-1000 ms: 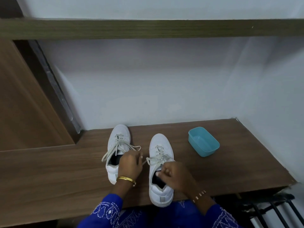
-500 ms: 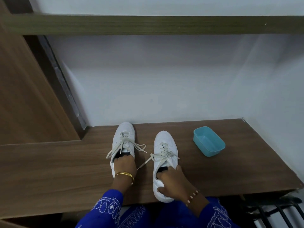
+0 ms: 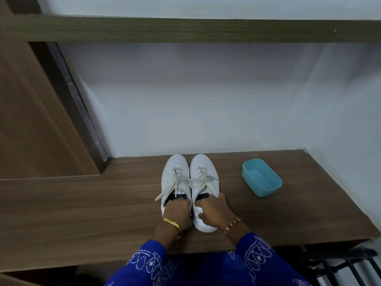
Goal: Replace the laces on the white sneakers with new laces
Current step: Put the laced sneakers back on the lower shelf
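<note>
Two white sneakers stand side by side on the wooden shelf (image 3: 82,203), toes pointing to the far wall, their inner sides touching or very nearly so; the left sneaker (image 3: 175,178) and the right sneaker (image 3: 204,174) both carry their laces threaded through the eyelets, so the swap looks to be at its very start; the loose lace ends (image 3: 165,193) of the left shoe trail off its left side onto the wood, and the laces of the right shoe lie spread across its tongue; the left hand (image 3: 177,211) grips the heel end of the left sneaker, fingers curled over the collar with the tips dipping into the dark opening; the right hand (image 3: 212,209) grips the heel end of the right sneaker in much the same way, some fingers hooked into the opening, others curled against the white heel; a hold at the collar steadies each shoe and, I judge, serves to set the pair square and close together, toes away, so the knots and eyelets face the person for unpicking; to the right of the shoes, well apart from them, sits a light blue plastic tub (image 3: 274,188), open at the top, tilted a little in view; what shows of its inside is bare, with no new laces visible there or anywhere else on the shelf.
</note>
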The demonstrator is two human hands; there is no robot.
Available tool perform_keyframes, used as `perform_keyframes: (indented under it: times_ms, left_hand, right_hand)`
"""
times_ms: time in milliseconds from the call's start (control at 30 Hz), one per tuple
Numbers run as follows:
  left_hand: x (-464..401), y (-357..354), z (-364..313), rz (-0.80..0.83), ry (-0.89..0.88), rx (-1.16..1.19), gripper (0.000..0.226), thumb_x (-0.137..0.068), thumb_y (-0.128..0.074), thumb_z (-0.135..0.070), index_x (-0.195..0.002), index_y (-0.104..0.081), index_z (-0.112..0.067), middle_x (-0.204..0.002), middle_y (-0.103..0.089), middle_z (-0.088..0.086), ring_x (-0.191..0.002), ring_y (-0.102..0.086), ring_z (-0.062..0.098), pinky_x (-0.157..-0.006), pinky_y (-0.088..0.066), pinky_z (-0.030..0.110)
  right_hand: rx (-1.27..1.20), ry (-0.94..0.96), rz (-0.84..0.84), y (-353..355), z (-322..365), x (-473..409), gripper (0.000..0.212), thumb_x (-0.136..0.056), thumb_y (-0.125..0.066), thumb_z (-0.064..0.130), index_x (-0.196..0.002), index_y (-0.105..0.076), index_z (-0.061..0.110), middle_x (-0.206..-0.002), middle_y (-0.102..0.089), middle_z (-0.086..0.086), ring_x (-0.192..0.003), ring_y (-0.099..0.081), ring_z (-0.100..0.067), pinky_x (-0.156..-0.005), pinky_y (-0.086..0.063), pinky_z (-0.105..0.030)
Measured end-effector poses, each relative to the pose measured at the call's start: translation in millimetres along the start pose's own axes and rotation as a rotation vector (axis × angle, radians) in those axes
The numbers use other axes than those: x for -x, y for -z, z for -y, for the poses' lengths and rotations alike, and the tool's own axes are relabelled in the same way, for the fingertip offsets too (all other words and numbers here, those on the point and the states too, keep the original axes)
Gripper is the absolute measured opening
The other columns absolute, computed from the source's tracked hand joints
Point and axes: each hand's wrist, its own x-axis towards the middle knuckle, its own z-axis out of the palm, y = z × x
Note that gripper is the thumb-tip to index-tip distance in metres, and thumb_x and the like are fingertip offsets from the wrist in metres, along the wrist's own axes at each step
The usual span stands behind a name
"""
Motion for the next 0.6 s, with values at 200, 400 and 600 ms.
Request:
perform_keyframes:
  times_ms: [200, 400, 600]
  left_hand:
    - [-1.6, 18.8, 11.4, 0.131, -0.026, 0.079, 0.027, -0.089, -0.05, -0.022, -0.11, -0.058, -0.009, -0.115, -0.062, 0.012, -0.109, -0.056, 0.028, -0.083, -0.044, 0.03]
    - [3.9, 15.6, 11.4, 0.103, 0.012, 0.087, 0.027, -0.087, -0.052, -0.027, -0.109, -0.06, -0.014, -0.112, -0.063, 0.008, -0.108, -0.056, 0.026, -0.081, -0.044, 0.03]
    - [5.8, 14.6, 11.0, 0.097, 0.016, 0.089, 0.024, -0.087, -0.053, -0.027, -0.105, -0.06, -0.013, -0.109, -0.064, 0.009, -0.106, -0.057, 0.027, -0.081, -0.044, 0.032]
  right_hand:
    - [-0.017, -0.046, -0.027, -1.3, 4.7, 1.1, 0.031, -0.093, -0.049, 0.022, -0.124, -0.054, 0.022, -0.122, -0.059, 0.002, -0.118, -0.049, -0.022, -0.104, -0.021, -0.043]
    - [-0.023, -0.067, -0.07, -5.0, 10.4, 4.8, 0.027, -0.092, -0.046, 0.016, -0.116, -0.056, 0.018, -0.117, -0.059, -0.002, -0.113, -0.05, -0.024, -0.1, -0.026, -0.041]
    - [-0.011, -0.049, -0.104, -6.7, 11.4, 6.4, 0.022, -0.092, -0.046, 0.016, -0.11, -0.057, 0.02, -0.108, -0.061, 0.0, -0.103, -0.055, -0.023, -0.094, -0.026, -0.039]
